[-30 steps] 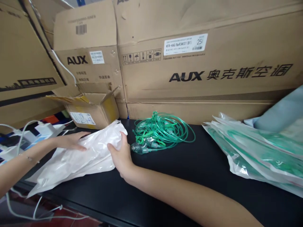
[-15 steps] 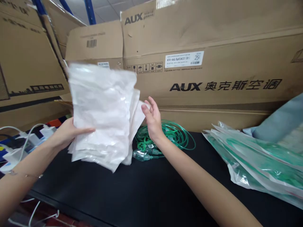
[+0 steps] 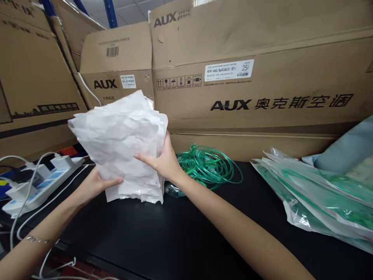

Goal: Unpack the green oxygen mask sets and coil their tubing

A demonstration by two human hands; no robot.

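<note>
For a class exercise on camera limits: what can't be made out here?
Head view:
Most fingertips, left hand and right hand: hidden behind white bags.
Part of green tubing: behind right hand.
Right ends of clear pouches: cut by picture edge.
Finest print on box label: too small.

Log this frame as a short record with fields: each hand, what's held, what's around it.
Left hand: grips the white pouches low at their left side, thumb in front
Right hand: grips their right side, thumb in front, other fingers mostly hidden
Held: several pouches in an uneven stack, roughly upright; contact with the table unclear
Behind right hand: green tubing, coiled, partly hidden
Far right: bagged green tubing, stacked
Far left: power strip with plugs in it
Background: AUX cartons
</note>
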